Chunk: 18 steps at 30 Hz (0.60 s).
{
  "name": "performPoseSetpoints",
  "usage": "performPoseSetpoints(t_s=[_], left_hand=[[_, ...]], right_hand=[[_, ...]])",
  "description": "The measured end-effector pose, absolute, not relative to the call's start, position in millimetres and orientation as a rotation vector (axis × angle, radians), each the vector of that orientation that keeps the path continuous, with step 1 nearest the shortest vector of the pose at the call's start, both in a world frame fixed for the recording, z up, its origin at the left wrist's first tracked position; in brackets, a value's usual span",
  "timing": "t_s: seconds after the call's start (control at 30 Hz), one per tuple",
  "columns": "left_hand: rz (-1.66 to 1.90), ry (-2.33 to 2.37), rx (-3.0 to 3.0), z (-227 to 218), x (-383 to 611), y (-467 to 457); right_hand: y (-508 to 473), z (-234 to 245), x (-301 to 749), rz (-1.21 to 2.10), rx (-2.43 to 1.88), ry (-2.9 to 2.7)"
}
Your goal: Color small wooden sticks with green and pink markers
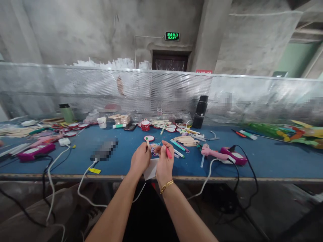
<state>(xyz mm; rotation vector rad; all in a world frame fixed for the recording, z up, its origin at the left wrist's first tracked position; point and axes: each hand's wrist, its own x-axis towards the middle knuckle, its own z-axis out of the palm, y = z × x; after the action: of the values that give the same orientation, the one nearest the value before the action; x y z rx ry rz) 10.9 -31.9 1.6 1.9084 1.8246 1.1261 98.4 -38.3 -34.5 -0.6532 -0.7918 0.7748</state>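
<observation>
My left hand (140, 159) is closed near the table's front edge, with a thin pale stick with a green end (147, 141) poking up from its fingers. Close beside it, my right hand (165, 164) is closed around a pinkish-red marker (168, 153). Below and between the hands lies a white sheet of paper (150, 170), partly covered by them. Just behind the fingers is a pile of small colourful bits (154, 146), too small to name. Several markers (178, 145) lie to the right of my right hand.
A pink glue gun (214, 153) with cables lies at right, near a purple box (236, 156). A black bottle (200, 112), wooden sticks (187, 140) and a red cup (145, 126) are farther back. At left are a blurred phone-like slab (104, 150) and a white cable (81, 185).
</observation>
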Motion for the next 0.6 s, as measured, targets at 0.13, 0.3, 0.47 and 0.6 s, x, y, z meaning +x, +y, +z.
performPoseSetpoints(t_s=[0.13, 0.3, 0.47, 0.6], left_hand=[[1.063, 1.747, 1.939, 1.4, 9.4, -33.7], [1.175, 1.531, 1.897, -1.8, 6.3, -27.4], [1.474, 1.528, 1.822, 1.4, 14.0, -25.0], [1.695, 1.357, 1.586, -7.0, 16.6, -17.9]], right_hand=[[-50.6, -39.4, 99.9, 0.755, -0.681, -0.774], [-53.3, -18.8, 106.8, 0.568, -0.662, -0.812], [-31.8, 0.7, 103.1, 0.615, -0.582, -0.777], [-20.9, -8.3, 93.9, 0.690, -0.598, -0.661]])
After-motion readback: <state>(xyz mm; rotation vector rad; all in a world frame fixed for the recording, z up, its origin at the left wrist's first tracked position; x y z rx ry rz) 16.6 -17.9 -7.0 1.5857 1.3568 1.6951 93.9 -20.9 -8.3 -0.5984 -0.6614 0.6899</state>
